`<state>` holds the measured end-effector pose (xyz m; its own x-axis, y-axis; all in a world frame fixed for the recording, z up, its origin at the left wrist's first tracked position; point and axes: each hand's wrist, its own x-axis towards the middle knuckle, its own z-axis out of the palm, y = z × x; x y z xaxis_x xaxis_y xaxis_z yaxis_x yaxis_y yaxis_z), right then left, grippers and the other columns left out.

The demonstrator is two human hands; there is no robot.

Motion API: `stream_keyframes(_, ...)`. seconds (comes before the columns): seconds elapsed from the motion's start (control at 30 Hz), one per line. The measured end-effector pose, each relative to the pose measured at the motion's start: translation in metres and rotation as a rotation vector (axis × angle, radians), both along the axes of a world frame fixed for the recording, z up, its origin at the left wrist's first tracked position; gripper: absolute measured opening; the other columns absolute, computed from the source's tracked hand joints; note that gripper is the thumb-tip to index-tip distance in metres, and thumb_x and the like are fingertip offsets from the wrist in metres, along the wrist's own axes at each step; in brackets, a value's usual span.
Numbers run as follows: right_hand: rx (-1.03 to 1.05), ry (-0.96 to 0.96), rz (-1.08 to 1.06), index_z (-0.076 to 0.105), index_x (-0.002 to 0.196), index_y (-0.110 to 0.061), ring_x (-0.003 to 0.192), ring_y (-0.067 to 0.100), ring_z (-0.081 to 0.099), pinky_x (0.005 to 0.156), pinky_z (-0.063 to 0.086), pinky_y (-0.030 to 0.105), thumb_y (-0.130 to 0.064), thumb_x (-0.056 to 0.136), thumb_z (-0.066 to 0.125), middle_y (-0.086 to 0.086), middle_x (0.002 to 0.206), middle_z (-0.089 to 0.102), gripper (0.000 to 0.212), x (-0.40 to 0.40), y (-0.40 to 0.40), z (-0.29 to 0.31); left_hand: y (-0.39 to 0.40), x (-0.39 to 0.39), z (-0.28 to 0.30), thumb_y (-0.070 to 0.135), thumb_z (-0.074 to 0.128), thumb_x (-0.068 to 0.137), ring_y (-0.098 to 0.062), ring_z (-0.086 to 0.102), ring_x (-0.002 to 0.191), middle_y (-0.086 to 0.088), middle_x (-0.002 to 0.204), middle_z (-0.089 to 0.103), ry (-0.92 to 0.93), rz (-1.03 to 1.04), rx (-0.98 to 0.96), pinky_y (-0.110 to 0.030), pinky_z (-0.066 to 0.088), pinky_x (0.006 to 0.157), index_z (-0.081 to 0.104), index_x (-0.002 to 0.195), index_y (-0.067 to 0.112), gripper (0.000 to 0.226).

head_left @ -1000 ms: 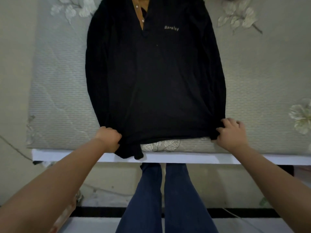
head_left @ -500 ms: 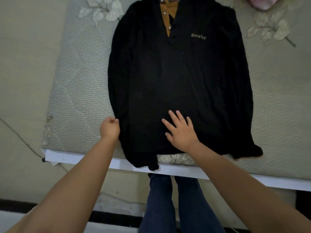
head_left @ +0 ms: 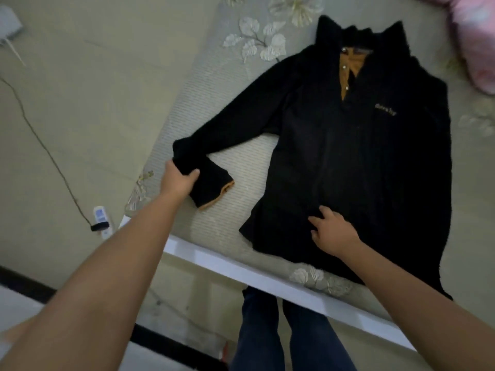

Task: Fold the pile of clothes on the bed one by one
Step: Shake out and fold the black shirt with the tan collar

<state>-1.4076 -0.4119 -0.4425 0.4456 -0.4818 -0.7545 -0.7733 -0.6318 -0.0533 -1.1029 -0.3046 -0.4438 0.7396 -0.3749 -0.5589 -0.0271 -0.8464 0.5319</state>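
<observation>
Garment: black long-sleeved shirt [head_left: 356, 162], front up, orange-brown placket with pale buttons at the neck, small pale lettering on the chest.
Location: spread flat on the bed [head_left: 241, 167], hem toward the near white edge, collar toward the far side.
Sleeve: one sleeve [head_left: 227, 137] stretched out sideways from the body, bent at the grip, cuff showing an orange-brown lining.
Left hand [head_left: 178, 180]: fingers curled round the sleeve near the cuff, thumb on top.
Right hand [head_left: 333, 231]: fingers spread and nearly straight, resting flat on the lower front of the shirt.
Nearby: pink fabric [head_left: 474, 44] at the far corner of the bed.
</observation>
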Motion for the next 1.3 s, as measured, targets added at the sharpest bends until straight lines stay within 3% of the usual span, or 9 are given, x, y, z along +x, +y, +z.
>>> stream_keyframes(0.2, 0.1, -0.098, -0.024, 0.042, 0.136, -0.02, 0.129, 0.024, 0.039, 0.103, 0.034, 0.028, -0.025, 0.096, 0.04, 0.003, 0.149, 0.026, 0.04, -0.007, -0.025, 0.004, -0.019, -0.014, 0.002, 0.009, 0.04, 0.095, -0.04, 0.05, 0.109, -0.032, 0.118, 0.052, -0.192, -0.039, -0.023, -0.036, 0.036, 0.09, 0.052, 0.117, -0.008, 0.03)
stream_keyframes(0.43, 0.136, -0.313, -0.302, 0.053, 0.127, -0.01, 0.126, 0.016, 0.043, 0.097, 0.023, 0.01, -0.014, 0.094, 0.047, 0.005, 0.136, 0.049, 0.034, -0.053, -0.061, 0.016, -0.13, -0.061, 0.079, -0.001, 0.044, 0.09, -0.029, 0.05, 0.104, -0.023, 0.109, 0.056, -0.315, -0.391, -0.472, -0.014, 0.029, 0.078, 0.061, 0.105, -0.005, 0.023)
stream_keyframes(0.6, 0.04, -0.406, -0.627, 0.061, 0.116, -0.005, 0.113, 0.022, 0.054, 0.091, 0.03, 0.014, -0.007, 0.091, 0.051, 0.012, 0.123, 0.059, 0.027, -0.116, -0.093, 0.027, -0.221, -0.159, 0.117, -0.001, 0.054, 0.085, -0.03, 0.055, 0.107, -0.021, 0.11, 0.061, -0.149, -0.74, -0.682, -0.012, 0.03, 0.085, 0.061, 0.11, -0.004, 0.026)
stream_keyframes(0.73, -0.068, -0.404, -0.803, 0.064, 0.109, 0.002, 0.105, 0.03, 0.059, 0.079, 0.034, 0.018, -0.001, 0.089, 0.052, 0.018, 0.114, 0.063, 0.024, -0.152, -0.118, 0.029, -0.232, -0.216, 0.084, 0.013, 0.055, 0.089, -0.021, 0.036, 0.13, -0.012, 0.138, 0.043, 0.033, -0.99, -0.458, -0.013, 0.02, 0.102, 0.048, 0.13, 0.008, 0.041)
stream_keyframes(0.9, -0.079, -0.48, -0.818, 0.059, 0.117, 0.002, 0.107, 0.029, 0.058, 0.09, 0.038, 0.025, -0.008, 0.086, 0.061, 0.018, 0.115, 0.061, 0.033, -0.144, -0.14, 0.023, -0.198, -0.19, 0.03, 0.013, 0.055, 0.088, -0.018, 0.041, 0.125, -0.007, 0.132, 0.047, -0.114, -0.985, -0.118, -0.019, 0.025, 0.103, 0.046, 0.13, 0.008, 0.043)
stream_keyframes(1.0, -0.176, -0.558, -0.629, 0.057, 0.12, 0.002, 0.109, 0.035, 0.056, 0.094, 0.042, 0.038, -0.015, 0.072, 0.077, 0.018, 0.118, 0.059, 0.055, -0.108, -0.152, 0.018, -0.191, -0.161, 0.013, 0.015, 0.055, 0.087, -0.017, 0.041, 0.122, -0.005, 0.132, 0.046, -0.283, -0.968, 0.012, -0.02, 0.03, 0.1, 0.044, 0.132, 0.011, 0.047)
stream_keyframes(1.1, -0.364, -0.536, -0.418, 0.062, 0.114, -0.003, 0.102, 0.038, 0.061, 0.082, 0.049, 0.051, -0.027, 0.053, 0.088, 0.022, 0.114, 0.061, 0.071, -0.06, -0.171, 0.008, -0.203, -0.144, 0.004, 0.021, 0.058, 0.087, -0.017, 0.039, 0.123, -0.004, 0.132, 0.045, -0.382, -0.972, 0.072, -0.024, 0.031, 0.103, 0.042, 0.134, 0.011, 0.051)
stream_keyframes(1.23, -0.312, -0.342, -0.486, 0.026, 0.143, -0.024, 0.129, 0.024, 0.034, 0.104, 0.024, 0.041, -0.038, 0.088, 0.054, 0.008, 0.142, 0.037, 0.064, -0.007, -0.2, -0.011, -0.227, -0.133, -0.005, 0.025, 0.058, 0.087, -0.019, 0.037, 0.127, -0.006, 0.135, 0.043, -0.478, -1.115, 0.087, -0.027, 0.03, 0.104, 0.039, 0.136, 0.011, 0.055)
stream_keyframes(1.3, -0.285, -0.459, -0.534, 0.048, 0.13, -0.022, 0.116, 0.021, 0.045, 0.098, 0.025, 0.035, -0.024, 0.092, 0.049, 0.004, 0.124, 0.054, 0.038, -0.004, -0.216, -0.018, -0.24, -0.127, -0.01, 0.025, 0.054, 0.089, -0.019, 0.036, 0.126, -0.003, 0.133, 0.045, -0.557, -1.268, 0.169, -0.028, 0.029, 0.102, 0.038, 0.136, 0.015, 0.051)
